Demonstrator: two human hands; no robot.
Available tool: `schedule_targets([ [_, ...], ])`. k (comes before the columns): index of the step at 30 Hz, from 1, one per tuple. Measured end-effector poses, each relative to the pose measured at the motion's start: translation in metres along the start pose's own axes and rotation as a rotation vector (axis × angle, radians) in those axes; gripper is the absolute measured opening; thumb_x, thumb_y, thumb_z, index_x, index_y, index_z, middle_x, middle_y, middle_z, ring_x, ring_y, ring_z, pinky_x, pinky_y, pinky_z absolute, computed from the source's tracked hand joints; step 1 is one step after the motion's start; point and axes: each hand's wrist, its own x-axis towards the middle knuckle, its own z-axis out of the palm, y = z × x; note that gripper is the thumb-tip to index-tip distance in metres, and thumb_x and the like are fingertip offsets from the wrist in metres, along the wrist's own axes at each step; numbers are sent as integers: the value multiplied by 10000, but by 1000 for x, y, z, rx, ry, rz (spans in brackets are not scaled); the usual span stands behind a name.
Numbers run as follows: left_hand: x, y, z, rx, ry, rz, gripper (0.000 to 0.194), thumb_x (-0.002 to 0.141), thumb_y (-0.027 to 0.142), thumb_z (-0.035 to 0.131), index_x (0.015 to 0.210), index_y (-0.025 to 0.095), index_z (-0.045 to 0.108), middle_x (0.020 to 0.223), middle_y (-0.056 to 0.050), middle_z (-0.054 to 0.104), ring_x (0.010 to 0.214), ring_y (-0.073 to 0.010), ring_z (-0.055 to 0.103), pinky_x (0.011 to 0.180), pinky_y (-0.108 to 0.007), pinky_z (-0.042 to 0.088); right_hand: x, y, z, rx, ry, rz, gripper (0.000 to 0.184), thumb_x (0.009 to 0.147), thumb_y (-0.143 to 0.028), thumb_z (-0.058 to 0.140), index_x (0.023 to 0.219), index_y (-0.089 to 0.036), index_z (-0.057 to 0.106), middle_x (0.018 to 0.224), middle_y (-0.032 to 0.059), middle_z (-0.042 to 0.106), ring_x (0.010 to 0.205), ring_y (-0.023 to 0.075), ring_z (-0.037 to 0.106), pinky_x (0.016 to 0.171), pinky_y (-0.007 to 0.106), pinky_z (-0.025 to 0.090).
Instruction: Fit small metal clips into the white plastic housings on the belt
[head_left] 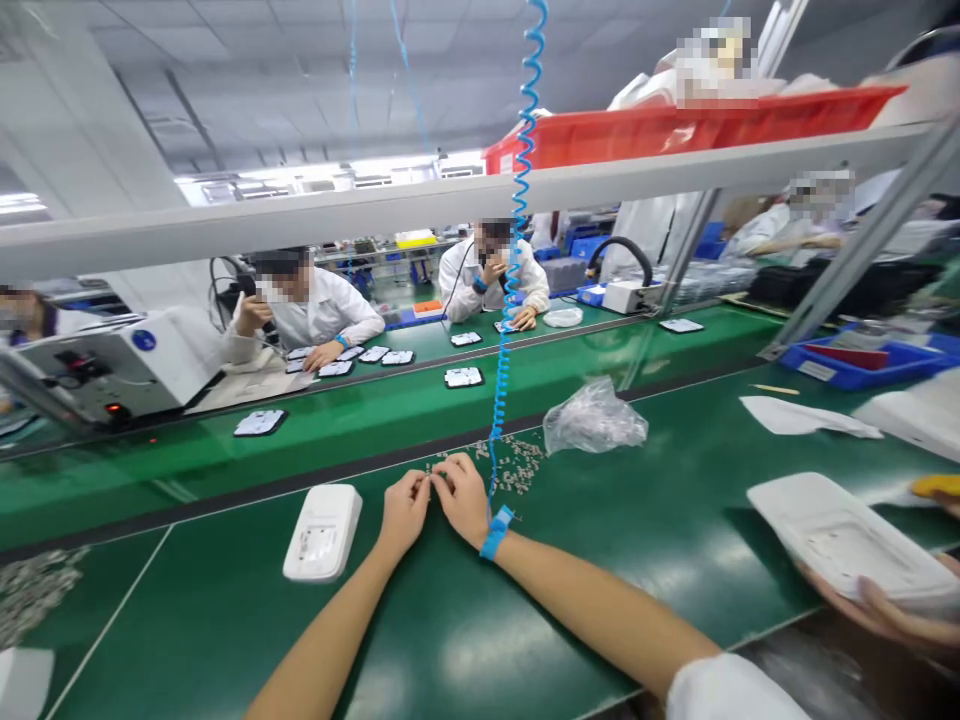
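Observation:
My left hand [403, 512] and my right hand [461, 497] meet fingertip to fingertip on the green mat, both pinched on a tiny metal part too small to name. They sit at the near edge of a scatter of small silvery parts [511, 466]. A blue wrist strap [496, 531] circles my right wrist, and its coiled blue cord [514, 250] rises overhead. A white plastic housing [323, 532] lies flat just left of my left hand.
A crumpled clear plastic bag [594, 417] lies behind the parts. At the right a co-worker's hand holds a white cover [847, 540]. Blue tray [862, 362], red bin [697, 125] on the shelf rail, white machine [105, 370], black trays [463, 377] on the conveyor, seated people beyond.

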Motion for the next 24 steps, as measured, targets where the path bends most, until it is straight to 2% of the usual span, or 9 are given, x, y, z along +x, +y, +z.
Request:
schedule_targets([
  [4, -4, 1, 3, 2, -17, 4, 276, 947, 385, 491, 850, 185, 654, 679, 0, 648, 585, -107, 562, 597, -227, 426, -3, 1, -5, -121, -39, -96, 199, 1026, -219, 447, 929, -204, 620, 983, 81, 594, 896, 206, 609, 814, 323, 518],
  [9, -8, -1, 8, -23, -21, -9, 258, 961, 374, 480, 892, 186, 642, 670, 2, 631, 585, -109, 562, 597, -225, 428, -6, 3, -7, -148, -58, -105, 217, 1031, -212, 380, 919, -208, 565, 972, 96, 585, 884, 224, 588, 799, 343, 500],
  [14, -7, -3, 11, -23, 17, -14, 202, 969, 355, 511, 940, 191, 625, 799, -20, 690, 671, -114, 632, 636, -217, 489, -5, 4, -7, -149, -26, -117, 227, 1029, -228, 353, 897, -215, 536, 893, 88, 577, 841, 234, 584, 765, 354, 505],
  [18, -6, -6, 13, 33, 22, 15, 130, 967, 279, 520, 968, 186, 611, 847, -23, 689, 667, -109, 636, 648, -225, 515, -3, -13, -15, -132, 6, -123, 236, 1026, -214, 355, 1039, -191, 589, 925, 102, 623, 858, 240, 627, 761, 366, 538],
  [21, -7, -5, 13, 98, -1, 52, 99, 970, 237, 524, 970, 180, 605, 832, -14, 673, 658, -109, 635, 661, -244, 528, -12, -42, -41, -115, 18, -120, 245, 1038, -194, 375, 1109, -203, 609, 991, 102, 653, 910, 238, 655, 799, 387, 563],
  [24, -10, 1, 9, 160, -54, 90, 150, 1009, 256, 488, 986, 170, 609, 852, -26, 672, 662, -107, 637, 676, -257, 532, -39, -66, -95, -170, 44, -84, 179, 1028, -193, 458, 1069, -260, 618, 1018, 95, 662, 954, 256, 655, 841, 442, 567],
])
